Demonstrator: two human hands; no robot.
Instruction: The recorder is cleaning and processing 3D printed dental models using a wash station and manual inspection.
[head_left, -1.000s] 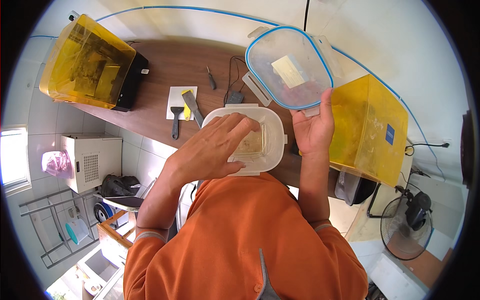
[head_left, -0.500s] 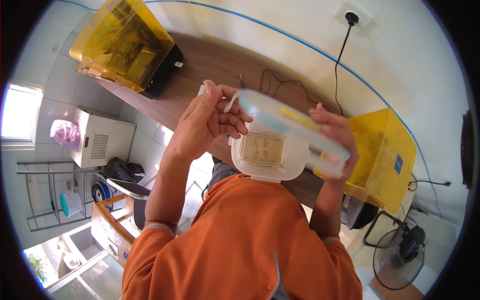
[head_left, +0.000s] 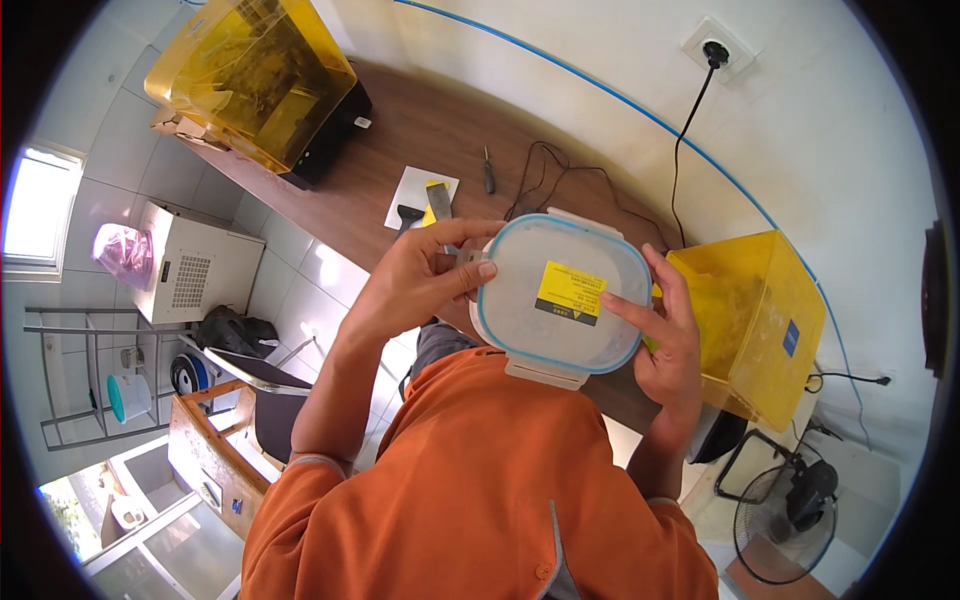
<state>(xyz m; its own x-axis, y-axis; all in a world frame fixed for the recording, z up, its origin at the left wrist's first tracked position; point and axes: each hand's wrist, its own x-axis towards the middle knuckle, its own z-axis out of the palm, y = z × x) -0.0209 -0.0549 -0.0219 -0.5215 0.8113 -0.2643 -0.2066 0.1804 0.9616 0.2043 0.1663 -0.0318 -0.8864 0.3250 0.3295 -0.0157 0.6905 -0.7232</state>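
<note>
A clear lid (head_left: 520, 275) with a light-blue seal and a yellow and black label (head_left: 573, 287) lies over a whitish food container (head_left: 476, 318), which it mostly hides. The lid's side flaps (head_left: 545, 374) stick outward. At its left edge, my left hand (head_left: 425, 280) is closed, thumb on top and fingers curled around the side. On the right, my right hand (head_left: 668, 340) presses one digit onto the lid beside the label, with other fingers along the edge.
On the brown table (head_left: 420, 130) lie a scraper (head_left: 440, 200), a black-handled tool (head_left: 408, 217) on white paper, a screwdriver (head_left: 489, 172) and a black cable (head_left: 560, 160). Yellow-covered machines stand at left (head_left: 255, 85) and right (head_left: 745, 320). A fan (head_left: 790, 510) is at lower right.
The lid, tilted and blurred in my right hand before, has come down flat over the container. My left hand has moved lower and closed on the lid's edge.
</note>
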